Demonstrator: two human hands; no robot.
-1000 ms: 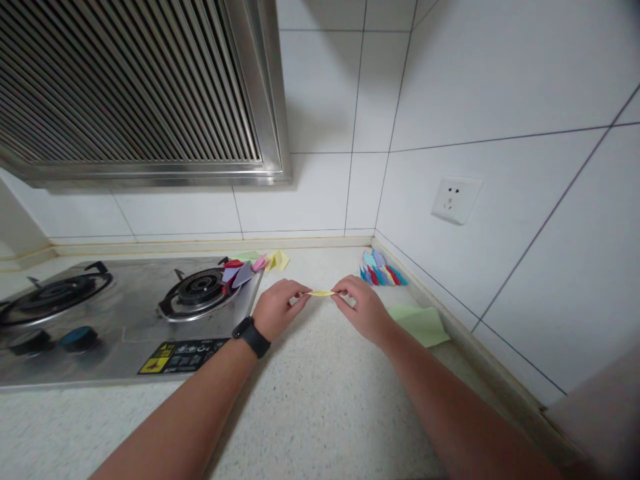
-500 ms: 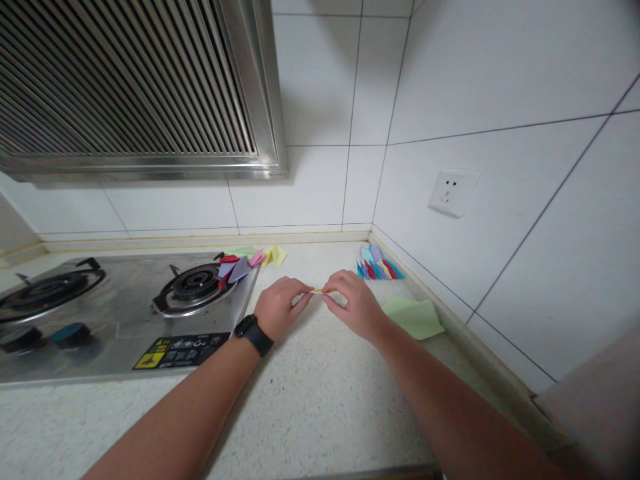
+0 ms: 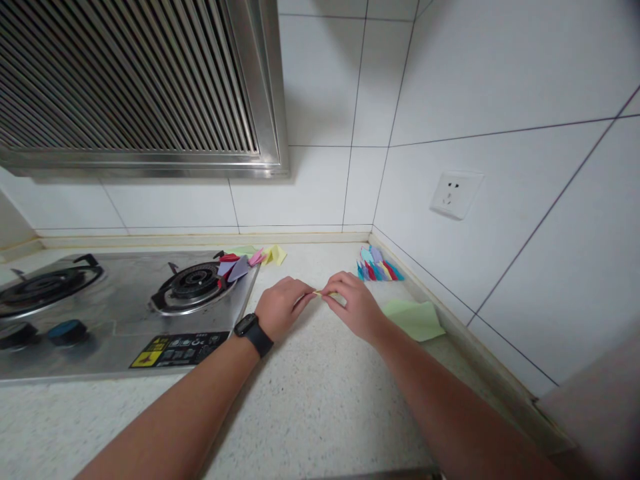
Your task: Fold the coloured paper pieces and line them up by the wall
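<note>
A small piece of folded yellow paper [image 3: 317,293] is pinched between both hands above the pale speckled countertop [image 3: 300,400]. My left hand [image 3: 284,303], with a black watch on its wrist, grips the left end between thumb and fingers. From the other side my right hand [image 3: 354,303] pinches the right end. Most of the paper is hidden by the fingertips. Just right of my right hand lies a light green sheet of paper [image 3: 415,320]. Behind it, several small folded paper pieces [image 3: 375,263] in blue, red, purple and yellow stand in a cluster.
At left a gas stove [image 3: 125,320] is set into the counter. Purple and red papers [image 3: 235,267] lie over its right burner's edge, with a pink paper [image 3: 257,257] and a crumpled yellow paper [image 3: 274,255] beside them. A range hood [image 3: 150,163] hangs above. The right wall bears a socket [image 3: 456,195].
My fingertips have come slightly closer together, and less of the yellow paper shows between them. The camera view has shifted a little. The other papers lie as before.
</note>
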